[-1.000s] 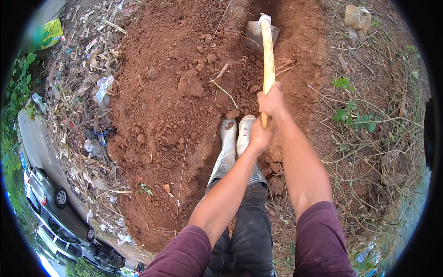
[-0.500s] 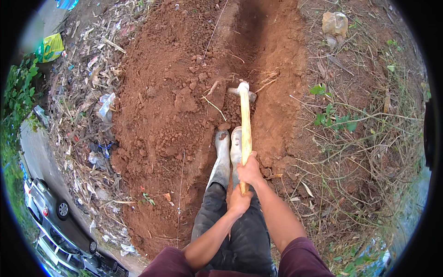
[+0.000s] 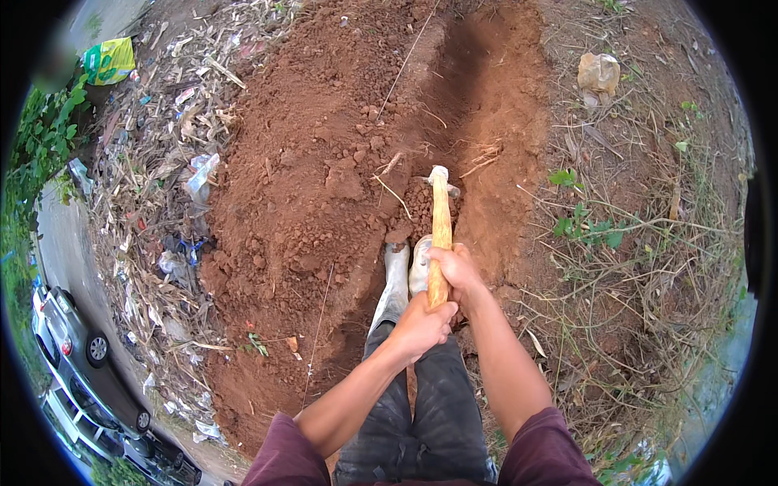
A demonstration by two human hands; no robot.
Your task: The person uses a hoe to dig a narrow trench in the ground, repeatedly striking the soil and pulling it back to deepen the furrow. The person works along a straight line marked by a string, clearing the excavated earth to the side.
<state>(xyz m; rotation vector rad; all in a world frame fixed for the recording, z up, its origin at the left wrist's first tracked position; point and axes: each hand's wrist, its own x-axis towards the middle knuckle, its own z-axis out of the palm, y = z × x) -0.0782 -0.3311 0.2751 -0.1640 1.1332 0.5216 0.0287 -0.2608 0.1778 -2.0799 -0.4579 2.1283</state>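
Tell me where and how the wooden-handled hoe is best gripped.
Likely by the lower half of its slim, yellowish wooden handle, approaching from the near side: it extends this way from the grey metal blade, with room for the left hand near the butt and the right hand just beyond.

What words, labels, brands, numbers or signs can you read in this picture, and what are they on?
No text here reads clearly enough to quote.
Yellow-and-green bag: any print is too small and blurred.
Dark grey car: any lettering is too small to read.
Wooden hoe handle, between the two hands and the hoe head: no lettering visible.
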